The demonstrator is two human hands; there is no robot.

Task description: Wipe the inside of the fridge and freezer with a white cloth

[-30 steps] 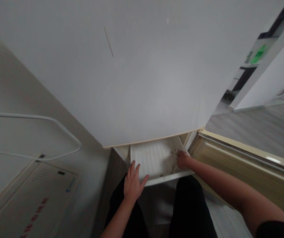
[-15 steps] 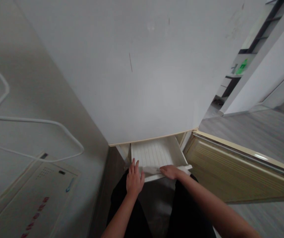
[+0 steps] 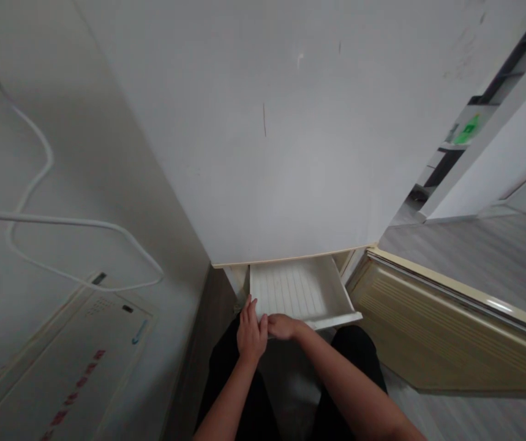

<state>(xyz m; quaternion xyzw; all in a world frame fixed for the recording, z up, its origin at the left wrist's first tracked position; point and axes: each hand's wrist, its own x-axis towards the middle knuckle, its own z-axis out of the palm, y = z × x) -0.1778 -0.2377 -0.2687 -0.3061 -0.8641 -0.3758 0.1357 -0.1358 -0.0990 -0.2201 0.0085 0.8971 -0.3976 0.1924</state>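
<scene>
A shallow white drawer [image 3: 338,320] with a ribbed floor is pulled partly out from the bottom of a tall white cabinet-like appliance [image 3: 281,159]. My left hand [image 3: 251,331] lies on the drawer's front left corner, fingers stretched out and pointing forward. Right beside it, my right hand [image 3: 282,326] is curled over the left part of the front rim, its fingers mostly hidden. The thin white cloth seen under it earlier is largely covered by the hand now. No objects show inside the drawer.
An open door [image 3: 446,331] with a yellowish inner panel swings out to the right of the drawer. On the left is a wall with a white cable [image 3: 83,222] and a pale panel box [image 3: 74,361]. A green bottle [image 3: 468,130] stands far right.
My right hand has slid left along the drawer's front rim, up against my left hand, and the white cloth no longer lies spread on the rim. The view has shifted slightly.
</scene>
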